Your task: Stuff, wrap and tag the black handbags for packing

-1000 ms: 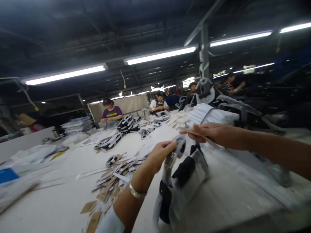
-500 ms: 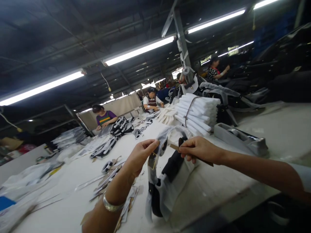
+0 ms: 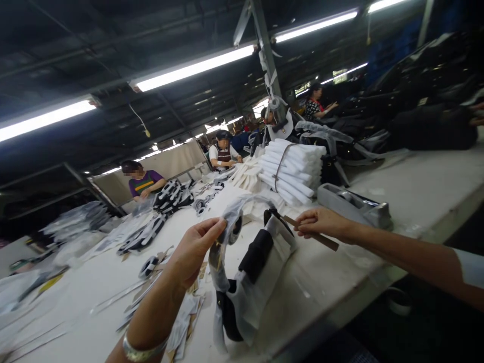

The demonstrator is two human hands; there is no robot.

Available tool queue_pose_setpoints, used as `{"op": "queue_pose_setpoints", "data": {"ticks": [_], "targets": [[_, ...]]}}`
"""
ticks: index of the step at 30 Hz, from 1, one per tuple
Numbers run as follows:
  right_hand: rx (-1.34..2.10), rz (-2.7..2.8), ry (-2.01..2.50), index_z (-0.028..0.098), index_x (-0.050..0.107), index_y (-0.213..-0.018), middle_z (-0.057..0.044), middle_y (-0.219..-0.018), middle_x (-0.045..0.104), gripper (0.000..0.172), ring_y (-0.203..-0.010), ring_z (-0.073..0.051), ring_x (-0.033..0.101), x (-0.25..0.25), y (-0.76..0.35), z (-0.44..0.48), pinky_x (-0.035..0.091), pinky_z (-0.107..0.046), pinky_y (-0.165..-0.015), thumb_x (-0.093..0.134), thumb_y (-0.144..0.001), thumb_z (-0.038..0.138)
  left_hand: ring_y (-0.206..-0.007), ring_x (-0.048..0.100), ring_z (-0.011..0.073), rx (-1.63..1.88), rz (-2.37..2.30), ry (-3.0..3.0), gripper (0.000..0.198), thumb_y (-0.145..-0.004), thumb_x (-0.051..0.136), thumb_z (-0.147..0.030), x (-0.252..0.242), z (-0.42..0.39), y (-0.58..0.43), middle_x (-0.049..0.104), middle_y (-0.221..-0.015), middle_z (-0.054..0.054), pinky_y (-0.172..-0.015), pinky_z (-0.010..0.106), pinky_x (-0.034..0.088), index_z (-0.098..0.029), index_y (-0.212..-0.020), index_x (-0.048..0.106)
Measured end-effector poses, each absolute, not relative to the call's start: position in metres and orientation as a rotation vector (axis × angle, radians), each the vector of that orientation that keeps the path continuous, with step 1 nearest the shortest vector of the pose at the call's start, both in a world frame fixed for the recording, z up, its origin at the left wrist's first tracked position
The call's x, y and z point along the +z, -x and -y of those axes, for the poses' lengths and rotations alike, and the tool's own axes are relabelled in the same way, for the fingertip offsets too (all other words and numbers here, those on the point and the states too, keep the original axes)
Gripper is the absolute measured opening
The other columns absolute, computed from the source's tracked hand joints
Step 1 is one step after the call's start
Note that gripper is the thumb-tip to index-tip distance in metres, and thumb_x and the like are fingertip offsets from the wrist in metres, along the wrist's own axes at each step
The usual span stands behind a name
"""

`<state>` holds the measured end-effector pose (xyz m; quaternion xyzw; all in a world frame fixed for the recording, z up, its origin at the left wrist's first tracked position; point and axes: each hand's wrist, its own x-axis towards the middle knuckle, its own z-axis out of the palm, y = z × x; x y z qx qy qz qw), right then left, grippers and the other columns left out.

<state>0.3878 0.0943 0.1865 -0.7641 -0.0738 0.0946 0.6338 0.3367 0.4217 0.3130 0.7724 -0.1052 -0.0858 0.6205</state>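
Observation:
My left hand (image 3: 198, 247) pinches the translucent-wrapped strap (image 3: 228, 214) of a black bag between thumb and fingers. The bag (image 3: 256, 256) stands on the table before me, its body partly covered in pale wrapping, with the strap arching above it. To the right of the strap, my right hand (image 3: 321, 224) is closed on a narrow brown cardboard strip (image 3: 328, 243). One end of that strip points toward the bag's upper edge; whether it touches cannot be told. My right fingers partly cover the strip's middle.
Beyond the bag lies a tied bundle of white rolls (image 3: 291, 169), with a grey tape dispenser (image 3: 353, 204) at its right. Cardboard and paper scraps (image 3: 185, 322) lie left of the bag. Black-and-white wrapped pieces (image 3: 172, 194) are piled farther back. Several people work across the table (image 3: 79, 297).
My right hand has drawn away to the right from the strap with the cardboard strip. The left hand keeps its pinch on the strap. The camera view has shifted rightward.

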Motion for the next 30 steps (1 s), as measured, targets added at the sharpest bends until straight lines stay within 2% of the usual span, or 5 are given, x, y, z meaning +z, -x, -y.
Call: {"op": "queue_pose_setpoints", "data": {"ticks": [7, 15, 21, 26, 30], "targets": [[-0.034, -0.047, 2.12, 0.017, 0.073, -0.078, -0.008, -0.073, 0.075, 0.021, -0.075, -0.025, 0.071, 0.151, -0.416, -0.058, 0.053, -0.031, -0.068, 0.079, -0.07, 0.035, -0.077, 0.066, 0.0156, -0.236, 0.217, -1.76, 0.037, -0.081, 0.075, -0.052, 0.311, -0.419, -0.341, 0.073, -0.088, 0.003, -0.068, 0.021, 0.049, -0.019, -0.099, 0.075], [-0.192, -0.066, 2.346, 0.018, 0.073, -0.069, -0.012, -0.079, 0.072, 0.022, -0.09, -0.035, 0.066, 0.132, -0.442, -0.034, 0.047, -0.039, -0.076, 0.081, -0.07, 0.039, -0.083, 0.067, 0.0178, -0.246, 0.21, -1.751, 0.039, -0.081, 0.075, -0.053, 0.311, -0.421, -0.342, 0.073, -0.091, 0.004, -0.073, 0.022, 0.051, -0.02, -0.102, 0.075], [-0.12, -0.041, 2.209, 0.015, 0.07, -0.096, -0.006, -0.093, 0.071, 0.024, -0.09, -0.021, 0.066, 0.13, -0.451, -0.023, 0.051, -0.041, -0.088, 0.066, -0.09, 0.038, -0.083, 0.068, 0.0187, -0.238, 0.189, -1.744, 0.041, -0.08, 0.076, -0.053, 0.31, -0.421, -0.342, 0.074, -0.091, 0.004, -0.071, 0.022, 0.051, -0.019, -0.104, 0.074], [-0.147, -0.06, 1.963, 0.016, 0.072, -0.089, -0.01, -0.088, 0.073, 0.02, -0.097, -0.031, 0.067, 0.144, -0.443, -0.02, 0.051, -0.042, -0.092, 0.077, -0.071, 0.026, -0.081, 0.067, 0.018, -0.227, 0.186, -1.74, 0.043, -0.078, 0.077, -0.053, 0.31, -0.421, -0.341, 0.073, -0.089, 0.004, -0.072, 0.022, 0.051, -0.019, -0.103, 0.075], [-0.069, 0.015, 1.728, 0.019, 0.068, -0.091, -0.008, -0.091, 0.073, 0.024, -0.097, -0.026, 0.068, 0.164, -0.427, -0.034, 0.054, -0.039, -0.092, 0.075, -0.075, 0.035, -0.077, 0.065, 0.0159, -0.218, 0.218, -1.753, 0.041, -0.079, 0.076, -0.054, 0.312, -0.419, -0.339, 0.073, -0.089, 0.004, -0.069, 0.021, 0.049, -0.019, -0.101, 0.075]]}}
